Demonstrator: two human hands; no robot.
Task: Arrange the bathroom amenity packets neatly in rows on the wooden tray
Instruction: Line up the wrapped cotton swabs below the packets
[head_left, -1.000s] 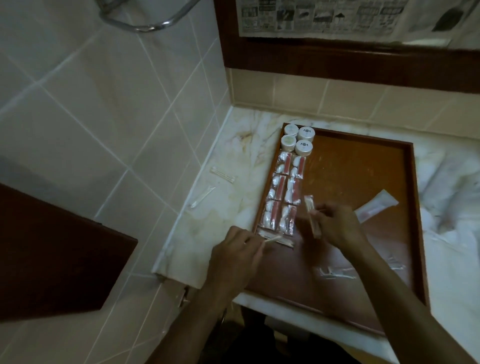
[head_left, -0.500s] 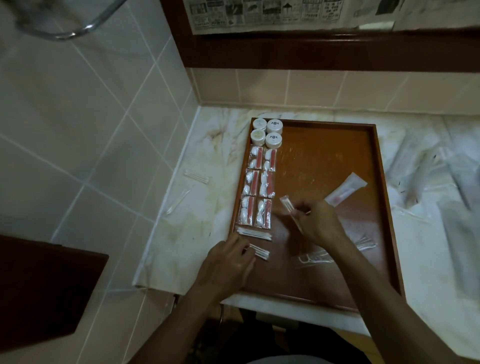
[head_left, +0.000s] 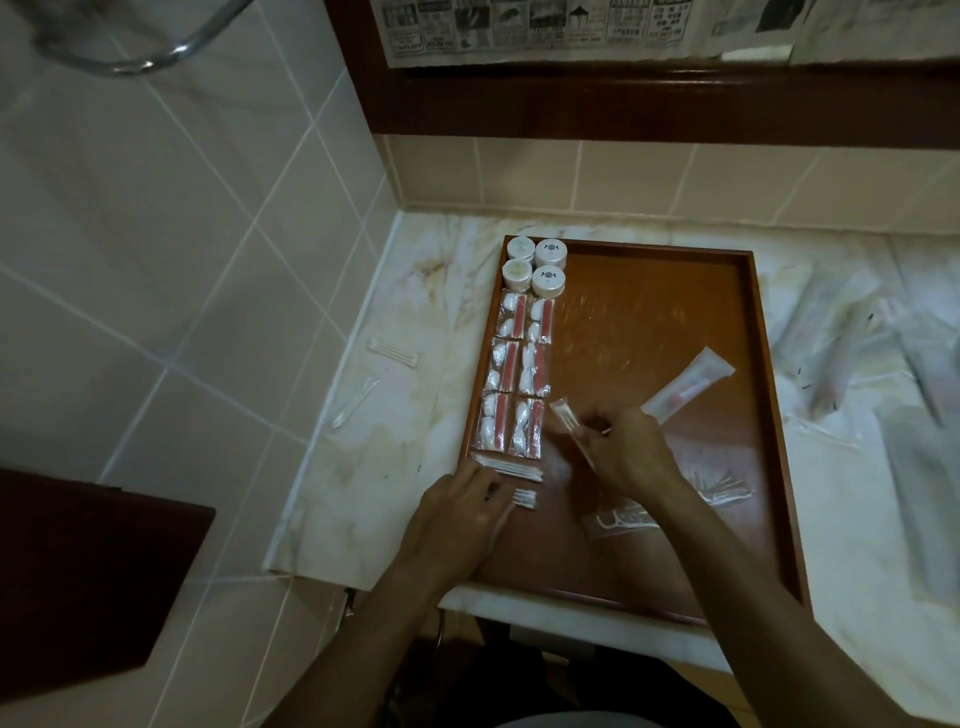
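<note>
The wooden tray (head_left: 644, 291) lies on the marble counter. Along its left side stand several white round jars (head_left: 548, 253), then two columns of red-and-white packets (head_left: 511, 358), then a cotton swab packet (head_left: 511, 467) lying crosswise. My left hand (head_left: 460, 512) presses a second cotton swab packet (head_left: 524, 498) flat on the tray just below it. My right hand (head_left: 626, 452) holds a thin clear packet (head_left: 566, 418) over the tray's middle. A white tube packet (head_left: 688, 384) lies diagonally behind my right hand. Clear packets with picks (head_left: 722, 486) lie to its right.
Two swab packets (head_left: 395, 351) lie on the counter left of the tray. More clear wrapped packets (head_left: 831, 338) are spread on the counter to the right. A tiled wall (head_left: 182, 234) rises on the left, and a dark wooden panel (head_left: 78, 566) is at lower left.
My left hand has set a second swab packet down below the first and stays on it. My right hand keeps holding the thin packet and has barely moved; the camera has swung left.
</note>
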